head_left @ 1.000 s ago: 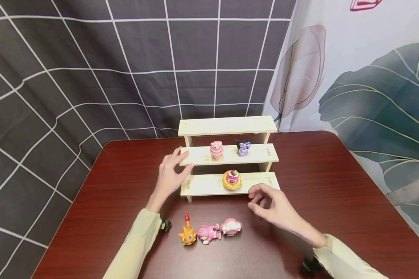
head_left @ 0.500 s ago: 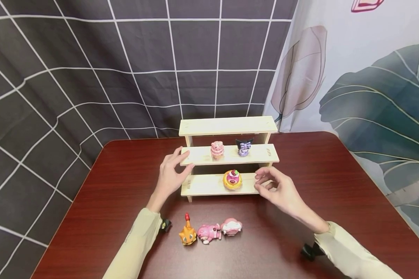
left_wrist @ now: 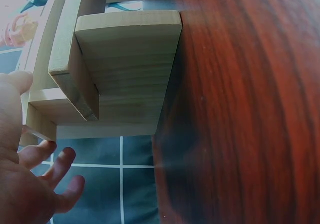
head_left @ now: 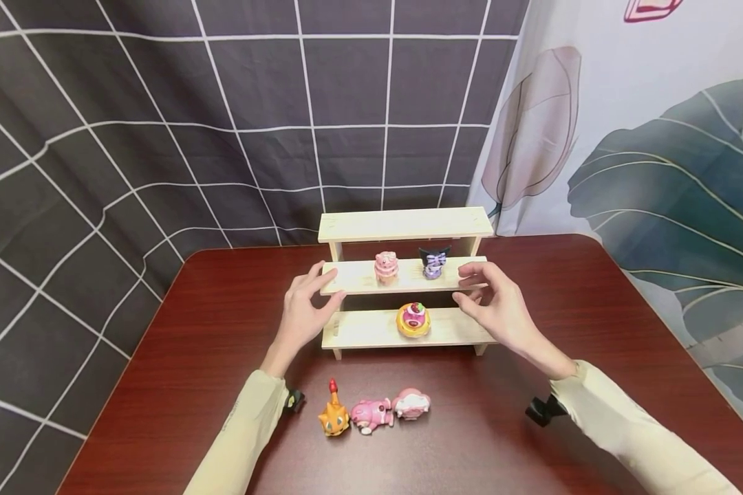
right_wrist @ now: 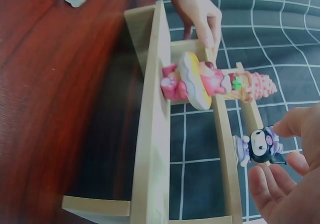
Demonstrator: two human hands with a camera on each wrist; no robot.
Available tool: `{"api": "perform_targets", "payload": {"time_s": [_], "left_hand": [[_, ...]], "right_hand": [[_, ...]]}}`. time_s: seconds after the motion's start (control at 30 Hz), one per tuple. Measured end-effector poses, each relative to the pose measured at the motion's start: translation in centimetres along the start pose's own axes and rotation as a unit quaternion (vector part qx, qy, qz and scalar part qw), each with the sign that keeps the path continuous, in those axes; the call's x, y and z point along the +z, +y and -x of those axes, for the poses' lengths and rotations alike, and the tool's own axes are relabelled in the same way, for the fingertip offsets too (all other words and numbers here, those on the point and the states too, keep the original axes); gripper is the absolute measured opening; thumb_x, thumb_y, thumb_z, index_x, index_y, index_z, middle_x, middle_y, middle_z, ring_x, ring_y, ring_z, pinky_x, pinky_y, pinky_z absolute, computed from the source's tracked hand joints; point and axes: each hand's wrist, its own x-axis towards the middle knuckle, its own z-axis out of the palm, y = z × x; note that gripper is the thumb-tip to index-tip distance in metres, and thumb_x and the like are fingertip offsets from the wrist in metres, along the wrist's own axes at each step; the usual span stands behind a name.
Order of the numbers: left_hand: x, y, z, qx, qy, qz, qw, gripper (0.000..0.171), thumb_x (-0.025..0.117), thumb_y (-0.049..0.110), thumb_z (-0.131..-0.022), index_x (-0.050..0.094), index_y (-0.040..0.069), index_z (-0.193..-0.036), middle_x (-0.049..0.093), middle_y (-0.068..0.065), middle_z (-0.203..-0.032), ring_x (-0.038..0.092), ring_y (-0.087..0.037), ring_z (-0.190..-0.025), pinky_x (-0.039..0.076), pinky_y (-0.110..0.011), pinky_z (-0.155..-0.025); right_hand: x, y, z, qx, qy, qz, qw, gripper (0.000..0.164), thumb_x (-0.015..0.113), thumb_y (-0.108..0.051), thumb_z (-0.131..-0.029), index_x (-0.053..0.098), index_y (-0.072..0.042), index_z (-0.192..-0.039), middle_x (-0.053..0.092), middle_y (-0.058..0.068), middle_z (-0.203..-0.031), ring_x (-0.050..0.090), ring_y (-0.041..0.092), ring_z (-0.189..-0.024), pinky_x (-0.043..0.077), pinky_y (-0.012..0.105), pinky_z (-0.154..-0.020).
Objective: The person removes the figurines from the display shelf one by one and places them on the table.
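A three-tier wooden display shelf stands on the table. My left hand grips the left end of its middle board, with thumb and fingers on either side of the board end in the left wrist view. Over the right end of that board is my right hand, fingers loosely bent, nothing held. Just left of those fingers a black-and-purple figurine stands on the middle board. Beside it is a pink ice-cream-cone figurine. A pink figurine with a yellow ring stands on the lowest board.
In front of the shelf, an orange cat-like figurine with a red-tipped tail, a pink figurine and a pink-and-white figurine lie in a row on the dark red table. A dark grid curtain hangs behind.
My right hand has moved away from me and slightly right, from the lowest board's front edge up to the middle board's right end. The left hand and figurines stay put.
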Motion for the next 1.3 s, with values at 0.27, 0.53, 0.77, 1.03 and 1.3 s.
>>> {"api": "perform_targets", "payload": {"time_s": [0.27, 0.53, 0.77, 1.03, 1.3], "left_hand": [[0.1, -0.2, 0.1, -0.004, 0.001, 0.002, 1.0, 0.045, 0.081, 0.018, -0.084, 0.071, 0.008, -0.127, 0.057, -0.014, -0.14, 0.056, -0.036, -0.112, 0.045, -0.052, -0.088], [0.0, -0.2, 0.1, -0.006, 0.0, 0.001, 1.0, 0.045, 0.081, 0.019, -0.084, 0.07, 0.008, -0.127, 0.057, -0.014, -0.141, 0.056, -0.035, -0.112, 0.045, -0.051, -0.087], [0.0, -0.1, 0.1, -0.008, -0.002, 0.003, 1.0, 0.046, 0.081, 0.018, -0.084, 0.07, 0.007, -0.127, 0.056, -0.014, -0.141, 0.056, -0.035, -0.112, 0.045, -0.051, -0.087], [-0.1, 0.0, 0.1, -0.007, -0.002, 0.004, 1.0, 0.044, 0.081, 0.017, -0.084, 0.07, 0.007, -0.127, 0.057, -0.014, -0.141, 0.055, -0.036, -0.111, 0.045, -0.051, -0.086], [0.0, 0.0, 0.1, -0.007, -0.001, 0.009, 0.9999, 0.045, 0.081, 0.017, -0.084, 0.07, 0.007, -0.127, 0.056, -0.014, -0.141, 0.056, -0.035, -0.111, 0.045, -0.051, -0.086]], "right_hand": [[0.3, 0.1, -1.3, 0.029, 0.006, -0.032, 0.999, 0.045, 0.077, 0.012, -0.079, 0.058, 0.006, -0.119, 0.065, 0.022, -0.109, 0.067, 0.034, -0.091, 0.05, 0.017, -0.073], [0.3, 0.5, -2.1, 0.043, 0.001, -0.045, 0.998, 0.044, 0.076, 0.01, -0.081, 0.056, 0.008, -0.121, 0.065, 0.025, -0.107, 0.066, 0.037, -0.094, 0.049, 0.016, -0.073], [0.3, 0.7, -2.7, 0.054, -0.003, -0.054, 0.997, 0.041, 0.075, 0.011, -0.082, 0.056, 0.009, -0.118, 0.066, 0.026, -0.104, 0.067, 0.039, -0.092, 0.049, 0.015, -0.073], [0.3, 1.1, -3.3, 0.064, -0.02, -0.055, 0.996, 0.04, 0.073, 0.01, -0.083, 0.055, 0.008, -0.12, 0.064, 0.024, -0.107, 0.067, 0.039, -0.095, 0.05, 0.016, -0.074], [0.4, 1.2, -4.1, 0.084, -0.047, -0.07, 0.993, 0.047, 0.073, 0.009, -0.085, 0.052, 0.009, -0.127, 0.061, 0.025, -0.112, 0.064, 0.041, -0.1, 0.05, 0.017, -0.077]]}}
